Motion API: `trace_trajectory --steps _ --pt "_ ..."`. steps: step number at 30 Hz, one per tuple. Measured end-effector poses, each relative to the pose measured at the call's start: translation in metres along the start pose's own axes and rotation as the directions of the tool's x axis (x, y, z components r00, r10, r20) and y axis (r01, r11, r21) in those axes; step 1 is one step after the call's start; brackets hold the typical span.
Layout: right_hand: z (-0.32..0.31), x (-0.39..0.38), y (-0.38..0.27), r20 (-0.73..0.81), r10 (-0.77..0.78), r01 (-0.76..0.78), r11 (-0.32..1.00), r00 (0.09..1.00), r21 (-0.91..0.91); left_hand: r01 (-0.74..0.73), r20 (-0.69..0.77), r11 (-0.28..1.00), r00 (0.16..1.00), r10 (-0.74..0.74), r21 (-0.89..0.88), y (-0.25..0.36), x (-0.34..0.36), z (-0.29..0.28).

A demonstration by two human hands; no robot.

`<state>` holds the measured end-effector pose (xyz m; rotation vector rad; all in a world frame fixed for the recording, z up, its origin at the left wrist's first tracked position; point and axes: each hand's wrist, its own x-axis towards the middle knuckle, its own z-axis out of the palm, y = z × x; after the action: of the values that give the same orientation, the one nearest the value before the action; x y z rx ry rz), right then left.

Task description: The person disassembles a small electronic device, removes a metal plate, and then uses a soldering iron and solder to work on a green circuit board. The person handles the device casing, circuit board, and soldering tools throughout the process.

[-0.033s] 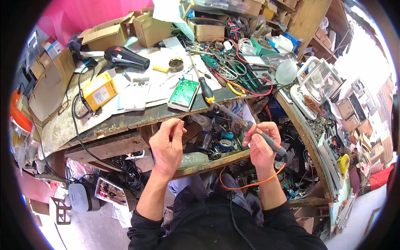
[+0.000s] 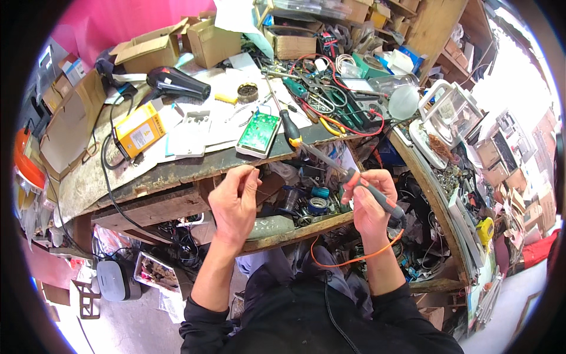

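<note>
My right hand (image 2: pixel 371 197) grips a soldering iron (image 2: pixel 382 200) by its grey and red handle. Its metal shaft points up and left over the open drawer, and an orange cord (image 2: pixel 348 262) loops down from the handle's end. My left hand (image 2: pixel 234 203) is pinched closed before the bench edge; whatever sits between its fingertips is too small to make out. Just beyond, a green circuit board (image 2: pixel 259 133) in a white case lies at the edge of the workbench (image 2: pixel 171 172). Beside it rests a screwdriver (image 2: pixel 290 128) with a black and yellow handle.
Under the bench edge, an open drawer (image 2: pixel 330 223) holds a blue tape roll (image 2: pixel 318 205) and solder-like spools. A black heat gun or hair dryer (image 2: pixel 177 82), a yellow box (image 2: pixel 140 127), a round tin (image 2: pixel 247 91) and pliers (image 2: pixel 330 125) with tangled leads crowd the bench.
Both hands have shifted only very slightly, the left one a touch up and left. Each keeps the same hold, and the bench things stay in place.
</note>
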<state>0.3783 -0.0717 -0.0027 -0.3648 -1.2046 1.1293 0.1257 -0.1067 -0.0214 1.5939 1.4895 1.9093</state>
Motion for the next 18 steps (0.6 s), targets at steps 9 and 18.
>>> trace_trajectory --steps 9,18 --pt "0.022 0.055 0.003 -0.043 -0.057 0.054 0.997 0.997 -0.049 -0.040 -0.005 0.980 0.999 0.042 0.195 0.009 0.072 -0.022" --pt "0.045 0.088 0.015 -0.039 -0.014 0.019 0.991 0.999 0.135 -0.230 0.284 0.876 0.952 0.112 0.423 -0.072 0.159 0.008"
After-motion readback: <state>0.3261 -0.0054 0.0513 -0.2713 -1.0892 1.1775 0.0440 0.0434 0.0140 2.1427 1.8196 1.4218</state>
